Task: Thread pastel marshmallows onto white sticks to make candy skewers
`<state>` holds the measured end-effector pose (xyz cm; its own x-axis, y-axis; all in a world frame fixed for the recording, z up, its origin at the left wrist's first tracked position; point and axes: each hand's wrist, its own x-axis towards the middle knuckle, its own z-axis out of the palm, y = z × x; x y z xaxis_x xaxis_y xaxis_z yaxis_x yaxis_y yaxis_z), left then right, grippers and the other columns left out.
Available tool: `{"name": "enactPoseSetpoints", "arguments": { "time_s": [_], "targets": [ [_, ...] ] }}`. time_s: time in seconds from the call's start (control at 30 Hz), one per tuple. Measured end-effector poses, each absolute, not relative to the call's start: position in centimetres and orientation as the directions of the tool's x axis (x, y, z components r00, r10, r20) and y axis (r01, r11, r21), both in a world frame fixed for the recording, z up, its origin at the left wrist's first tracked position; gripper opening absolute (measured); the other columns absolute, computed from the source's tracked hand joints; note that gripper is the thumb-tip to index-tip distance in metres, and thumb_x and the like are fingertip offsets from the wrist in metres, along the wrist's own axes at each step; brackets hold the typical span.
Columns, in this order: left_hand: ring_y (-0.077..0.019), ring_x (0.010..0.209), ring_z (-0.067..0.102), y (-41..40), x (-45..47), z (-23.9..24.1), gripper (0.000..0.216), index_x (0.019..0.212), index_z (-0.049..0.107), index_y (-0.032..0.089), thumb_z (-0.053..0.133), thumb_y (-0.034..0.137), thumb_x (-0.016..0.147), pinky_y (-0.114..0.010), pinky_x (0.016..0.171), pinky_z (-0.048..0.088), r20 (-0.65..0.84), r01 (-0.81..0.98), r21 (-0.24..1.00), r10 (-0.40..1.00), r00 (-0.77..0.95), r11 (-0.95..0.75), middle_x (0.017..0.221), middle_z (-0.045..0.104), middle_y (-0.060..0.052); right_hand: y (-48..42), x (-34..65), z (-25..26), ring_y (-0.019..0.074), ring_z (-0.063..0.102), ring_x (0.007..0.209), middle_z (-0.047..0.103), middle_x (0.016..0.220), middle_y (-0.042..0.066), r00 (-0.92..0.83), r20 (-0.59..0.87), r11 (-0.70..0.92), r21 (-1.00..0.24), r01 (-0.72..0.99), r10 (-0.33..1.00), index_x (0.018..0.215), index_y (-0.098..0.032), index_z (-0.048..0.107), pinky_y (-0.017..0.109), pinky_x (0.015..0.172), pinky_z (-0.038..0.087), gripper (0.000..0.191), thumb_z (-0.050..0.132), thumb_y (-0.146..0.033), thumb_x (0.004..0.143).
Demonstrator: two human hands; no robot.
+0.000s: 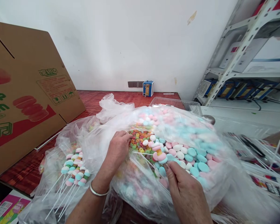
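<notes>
My left hand (pixel 118 147), with a bangle on its wrist, dips into small sugared gummy rings (pixel 140 140) in a clear plastic bag. Its fingers are curled, and their tips are hidden among the rings. My right hand (pixel 186 189) is closed, thumb against forefinger, at the blue end of a candy skewer (pixel 159 152). Pink and blue candies and an orange ring make up this skewer; white sticks point left from it. Around it lie pink, white and blue button-shaped candies (pixel 192 158). Several finished candy skewers (pixel 76 168) rest on plastic at the left.
A large cardboard box (pixel 35 77) stands at the left of the red wood-grain table (pixel 91 101). Behind the bags are a clear plastic tray (pixel 189 105) and a small blue box (pixel 148 88). Metal shelving (pixel 224 74) rises at the right, above packs of tools (pixel 252 146).
</notes>
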<state>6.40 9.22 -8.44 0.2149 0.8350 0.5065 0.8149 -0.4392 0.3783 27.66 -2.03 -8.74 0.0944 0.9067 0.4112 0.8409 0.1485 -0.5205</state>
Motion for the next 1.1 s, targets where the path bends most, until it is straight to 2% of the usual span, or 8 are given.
{"name": "enactPoseSetpoints", "arguments": {
  "time_s": [0.27,0.5,0.73,0.83,0.9,0.97,1.03,1.1],
  "targets": [
    [-0.0245,0.097,0.061,9.5,5.4,-9.7,0.027,0.100,0.076,0.021,0.053,0.009,0.091,-0.040,0.087,0.049,0.473,0.801,0.300,0.810,0.346,-0.518,0.101,0.074,-0.008,-2.0,27.1,-9.9,0.0163,0.060,0.051,0.066,0.065,-0.003,0.005,0.365,0.164,-0.429,0.888,0.931,0.078,-0.027,0.057,0.026,0.048,0.034,0.030,0.039,-0.035,0.101],
    [-0.0265,0.104,0.060,9.0,5.2,-8.8,0.025,0.103,0.072,0.018,0.054,0.009,0.089,-0.042,0.092,0.046,0.385,0.796,0.304,0.832,0.400,-0.524,0.109,0.072,-0.010,-1.6,26.1,-9.6,0.0160,0.059,0.047,0.064,0.062,-0.004,-0.012,0.453,0.194,-0.357,0.914,0.892,0.074,-0.027,0.055,0.027,0.046,0.033,0.035,0.034,-0.033,0.102],
    [-0.0262,0.097,0.060,9.3,5.8,-8.5,0.021,0.095,0.072,0.019,0.056,0.008,0.086,-0.042,0.087,0.045,0.377,0.807,0.315,0.846,0.377,-0.500,0.096,0.072,-0.009,-1.4,25.6,-10.0,0.0159,0.062,0.050,0.065,0.062,-0.004,-0.037,0.413,0.202,-0.365,0.909,0.910,0.075,-0.026,0.056,0.026,0.047,0.033,0.032,0.038,-0.031,0.101],
    [-0.0240,0.097,0.061,9.2,6.0,-8.2,0.021,0.098,0.071,0.020,0.059,0.010,0.084,-0.040,0.088,0.047,0.462,0.721,0.506,0.855,0.235,-0.473,0.097,0.070,-0.008,-1.4,25.6,-10.2,0.0152,0.063,0.053,0.066,0.066,-0.003,-0.044,0.391,0.213,-0.401,0.891,0.919,0.078,-0.026,0.057,0.025,0.049,0.034,0.030,0.040,-0.033,0.101],
    [-0.0211,0.093,0.064,8.9,6.2,-7.8,0.018,0.101,0.070,0.020,0.063,0.017,0.084,-0.035,0.085,0.050,0.417,0.510,0.751,0.900,0.127,-0.420,0.097,0.070,-0.007,-1.4,25.5,-10.3,0.0148,0.063,0.053,0.066,0.067,-0.003,-0.037,0.404,0.220,-0.419,0.881,0.914,0.079,-0.025,0.058,0.025,0.049,0.035,0.030,0.039,-0.034,0.102],
    [-0.0191,0.087,0.067,8.7,6.5,-7.4,0.020,0.100,0.070,0.018,0.070,0.024,0.081,-0.032,0.080,0.053,0.276,0.217,0.931,0.954,0.116,-0.295,0.094,0.072,-0.006,-1.4,25.5,-10.2,0.0147,0.061,0.051,0.066,0.066,-0.002,-0.024,0.421,0.220,-0.424,0.879,0.907,0.080,-0.025,0.058,0.025,0.049,0.034,0.031,0.039,-0.033,0.102],
    [-0.0189,0.084,0.069,8.4,7.0,-7.0,0.024,0.095,0.072,0.016,0.077,0.027,0.075,-0.031,0.077,0.055,0.151,0.017,0.988,0.976,0.157,-0.156,0.090,0.074,-0.006,-1.5,25.4,-10.1,0.0145,0.061,0.050,0.066,0.066,-0.003,-0.022,0.433,0.225,-0.424,0.877,0.901,0.080,-0.025,0.059,0.025,0.048,0.034,0.031,0.039,-0.033,0.101],
    [-0.0187,0.082,0.069,8.2,7.5,-6.8,0.024,0.090,0.073,0.015,0.081,0.027,0.072,-0.030,0.077,0.055,0.095,-0.054,0.995,0.977,0.191,-0.086,0.087,0.075,-0.005,-1.6,25.5,-10.0,0.0146,0.061,0.051,0.066,0.066,-0.003,-0.026,0.430,0.226,-0.423,0.877,0.902,0.080,-0.025,0.059,0.025,0.049,0.035,0.030,0.039,-0.032,0.101]
  ]
}}
